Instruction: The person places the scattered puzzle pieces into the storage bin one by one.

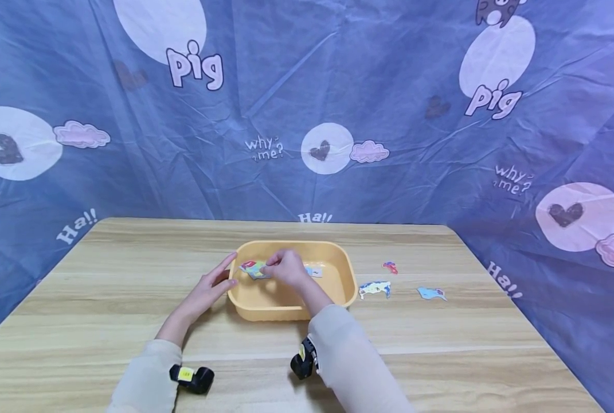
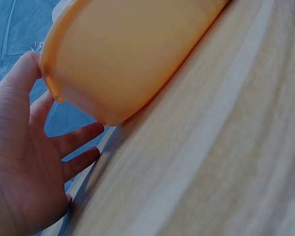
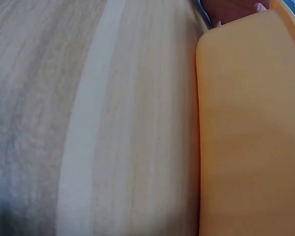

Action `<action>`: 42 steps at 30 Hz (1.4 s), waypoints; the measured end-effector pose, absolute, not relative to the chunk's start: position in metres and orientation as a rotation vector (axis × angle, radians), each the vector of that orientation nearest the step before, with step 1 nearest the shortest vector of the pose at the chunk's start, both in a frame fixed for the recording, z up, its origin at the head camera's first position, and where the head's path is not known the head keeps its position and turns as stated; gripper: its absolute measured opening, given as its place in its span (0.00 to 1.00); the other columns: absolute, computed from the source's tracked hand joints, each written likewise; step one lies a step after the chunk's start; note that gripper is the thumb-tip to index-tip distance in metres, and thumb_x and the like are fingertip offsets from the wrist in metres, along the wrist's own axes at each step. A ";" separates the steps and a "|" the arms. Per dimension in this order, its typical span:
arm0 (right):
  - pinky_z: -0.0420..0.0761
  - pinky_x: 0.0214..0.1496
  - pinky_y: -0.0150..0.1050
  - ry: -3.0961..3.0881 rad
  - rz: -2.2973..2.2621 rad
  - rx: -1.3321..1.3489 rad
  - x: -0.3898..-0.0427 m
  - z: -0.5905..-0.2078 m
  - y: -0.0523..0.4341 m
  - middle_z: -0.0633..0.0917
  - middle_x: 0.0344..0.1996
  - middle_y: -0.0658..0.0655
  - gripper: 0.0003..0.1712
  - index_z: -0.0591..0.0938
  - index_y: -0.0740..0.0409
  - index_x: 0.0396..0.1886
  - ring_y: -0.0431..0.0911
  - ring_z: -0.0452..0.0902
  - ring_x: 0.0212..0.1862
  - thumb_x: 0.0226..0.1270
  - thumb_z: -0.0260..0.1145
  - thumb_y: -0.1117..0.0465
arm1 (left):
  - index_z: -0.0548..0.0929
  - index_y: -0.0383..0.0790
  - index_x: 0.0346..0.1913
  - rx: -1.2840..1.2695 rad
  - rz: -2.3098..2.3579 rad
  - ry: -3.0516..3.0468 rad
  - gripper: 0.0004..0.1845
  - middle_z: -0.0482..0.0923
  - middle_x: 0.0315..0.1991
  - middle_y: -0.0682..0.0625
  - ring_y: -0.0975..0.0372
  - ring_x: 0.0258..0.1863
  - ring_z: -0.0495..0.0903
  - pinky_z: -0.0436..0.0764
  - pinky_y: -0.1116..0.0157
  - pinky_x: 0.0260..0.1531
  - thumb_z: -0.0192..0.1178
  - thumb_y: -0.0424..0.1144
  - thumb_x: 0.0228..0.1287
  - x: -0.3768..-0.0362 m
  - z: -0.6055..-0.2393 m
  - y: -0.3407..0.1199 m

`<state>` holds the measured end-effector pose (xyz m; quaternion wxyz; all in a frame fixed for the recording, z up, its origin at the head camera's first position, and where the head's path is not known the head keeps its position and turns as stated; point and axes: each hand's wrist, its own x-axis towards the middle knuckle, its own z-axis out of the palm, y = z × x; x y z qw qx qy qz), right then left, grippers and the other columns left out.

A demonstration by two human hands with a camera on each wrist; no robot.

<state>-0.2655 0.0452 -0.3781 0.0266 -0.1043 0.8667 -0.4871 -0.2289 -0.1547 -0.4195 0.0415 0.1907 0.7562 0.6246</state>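
An orange plastic tub sits in the middle of the wooden table. My right hand reaches over the tub and pinches a colourful flat cut-out piece above its left half. My left hand rests open against the tub's left wall, fingers straight; in the left wrist view the left hand lies beside the tub, thumb at its rim. The right wrist view shows only the tub's outer wall and table.
Three more cut-out pieces lie on the table right of the tub: a small red one, a blue-white one and a light blue one. A blue printed cloth hangs behind and around the table.
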 end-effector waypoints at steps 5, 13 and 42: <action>0.70 0.26 0.29 2.683 -1.475 -0.346 -0.264 -0.379 0.043 0.75 0.17 0.51 0.08 0.78 0.64 0.20 0.40 0.68 0.23 0.42 0.69 0.66 | 0.52 0.44 0.66 0.596 1.912 2.326 0.32 0.65 0.51 0.30 0.46 0.50 0.67 0.66 0.60 0.48 0.50 0.35 0.60 -0.230 -0.418 -0.155; 0.70 0.25 0.29 2.701 -1.421 -0.391 -0.262 -0.380 0.045 0.75 0.17 0.50 0.07 0.79 0.64 0.20 0.39 0.68 0.22 0.42 0.69 0.66 | 0.52 0.45 0.66 0.589 1.898 2.336 0.32 0.66 0.51 0.31 0.49 0.50 0.68 0.66 0.58 0.48 0.51 0.36 0.59 -0.230 -0.420 -0.155; 0.69 0.24 0.28 2.717 -1.216 -0.452 -0.260 -0.383 0.044 0.76 0.16 0.48 0.07 0.80 0.62 0.19 0.38 0.67 0.23 0.43 0.70 0.63 | 0.51 0.43 0.66 0.586 1.905 2.327 0.32 0.64 0.52 0.29 0.46 0.52 0.65 0.64 0.56 0.50 0.50 0.36 0.60 -0.228 -0.418 -0.154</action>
